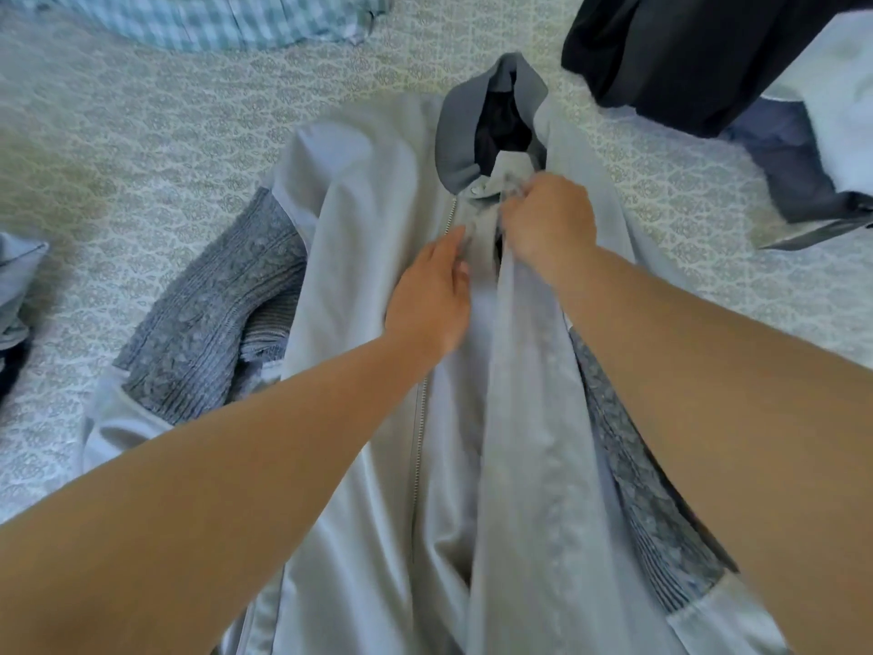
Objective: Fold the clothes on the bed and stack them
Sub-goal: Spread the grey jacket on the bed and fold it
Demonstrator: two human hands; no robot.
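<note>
Jacket smooth satiny cloth, metal zip; sweater rough knit.

The jacket hem is cut off by the bottom edge.

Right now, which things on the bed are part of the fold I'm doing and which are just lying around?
In hand:
- pale grey zip jacket, laid front up
- left hand, at its zip edge
- right hand, gripping the front edge below the collar

Lying about:
- checked shirt
- dark garment
- pale blue garment
- bedspread
</note>
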